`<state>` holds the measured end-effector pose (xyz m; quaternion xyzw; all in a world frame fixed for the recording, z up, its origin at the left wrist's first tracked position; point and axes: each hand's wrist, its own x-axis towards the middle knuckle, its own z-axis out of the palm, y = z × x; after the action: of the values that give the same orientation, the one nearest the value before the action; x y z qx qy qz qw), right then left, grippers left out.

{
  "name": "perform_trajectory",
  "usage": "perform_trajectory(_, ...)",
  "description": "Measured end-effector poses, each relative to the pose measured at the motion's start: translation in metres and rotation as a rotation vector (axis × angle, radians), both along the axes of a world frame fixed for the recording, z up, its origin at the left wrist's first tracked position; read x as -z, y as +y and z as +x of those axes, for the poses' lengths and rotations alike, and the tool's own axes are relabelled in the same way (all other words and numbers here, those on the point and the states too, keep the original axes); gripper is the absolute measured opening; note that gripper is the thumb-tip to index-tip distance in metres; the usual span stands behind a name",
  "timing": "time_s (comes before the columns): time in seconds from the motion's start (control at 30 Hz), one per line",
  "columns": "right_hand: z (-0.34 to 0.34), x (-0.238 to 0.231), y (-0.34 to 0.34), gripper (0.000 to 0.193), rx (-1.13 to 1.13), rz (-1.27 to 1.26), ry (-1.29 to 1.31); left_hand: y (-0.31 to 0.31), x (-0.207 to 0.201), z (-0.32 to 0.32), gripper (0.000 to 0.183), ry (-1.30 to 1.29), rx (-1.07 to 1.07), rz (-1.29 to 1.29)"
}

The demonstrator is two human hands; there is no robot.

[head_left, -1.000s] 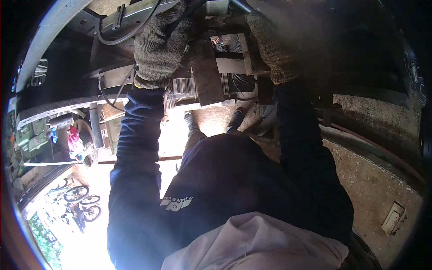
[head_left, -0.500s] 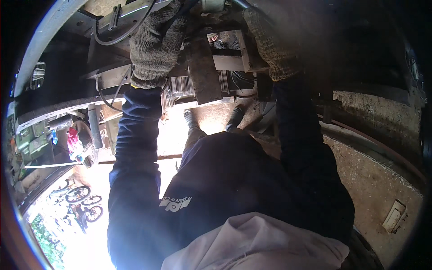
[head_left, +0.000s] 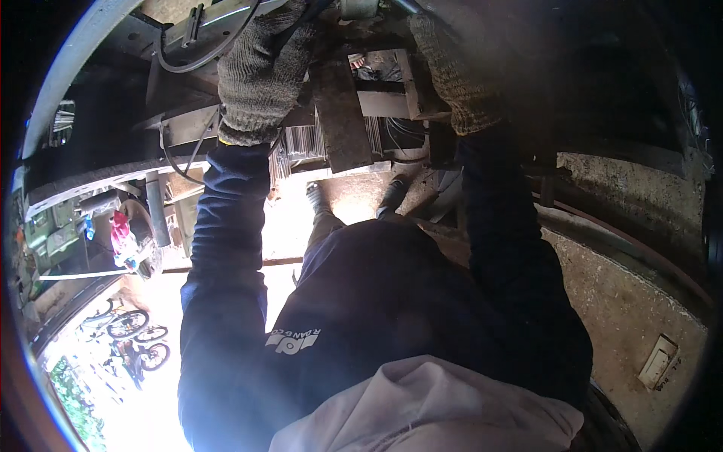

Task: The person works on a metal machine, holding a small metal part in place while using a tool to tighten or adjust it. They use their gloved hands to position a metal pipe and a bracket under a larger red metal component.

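Note:
Both my arms reach up to the top of the picture, in dark blue sleeves and knitted grey gloves. My left hand (head_left: 263, 71) is closed around a dark rod-like handle (head_left: 307, 13), which passes between thumb and fingers. On the other side, my right hand (head_left: 456, 71) is closed on a second dark rod (head_left: 409, 5); smear and shadow hide most of its fingers. Between the two hands sits a grey cylindrical metal part (head_left: 358, 7), cut off by the upper edge. Below it hangs a dark flat metal plate (head_left: 340, 117).
A thin grey cable (head_left: 197, 69) loops beside my left hand. Metal beams (head_left: 113, 181) cross at left, near a green machine (head_left: 60, 241) and a red-pink cloth (head_left: 120, 237). Bicycles (head_left: 132, 331) stand outside at lower left. At right is a worn wall (head_left: 602, 301) with a white switch (head_left: 659, 361).
Hardly anything differs. The surroundings shift very slightly in the picture; both hands keep their hold and place.

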<state>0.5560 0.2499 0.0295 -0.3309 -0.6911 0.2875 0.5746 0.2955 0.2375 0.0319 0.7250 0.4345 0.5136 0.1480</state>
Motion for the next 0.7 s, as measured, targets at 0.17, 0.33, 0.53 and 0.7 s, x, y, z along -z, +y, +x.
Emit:
perform_trajectory(0.17,0.0,0.005,0.001,0.035,0.007,-0.009,0.029,-0.002,0.0,0.002,0.029,0.019,-0.038,-0.018)
perform_trajectory(0.33,-0.004,-0.003,-0.005,0.034,0.053,0.009,-0.003,0.002,0.002,-0.003,0.029,0.027,0.002,0.027)
perform_trajectory(0.53,-0.001,0.001,-0.004,0.035,0.008,-0.022,0.045,0.001,0.003,0.001,0.028,0.008,-0.02,0.013)
perform_trajectory(0.7,-0.002,0.002,-0.003,0.036,-0.011,-0.063,0.054,0.003,0.006,-0.006,0.028,0.047,-0.015,0.05)
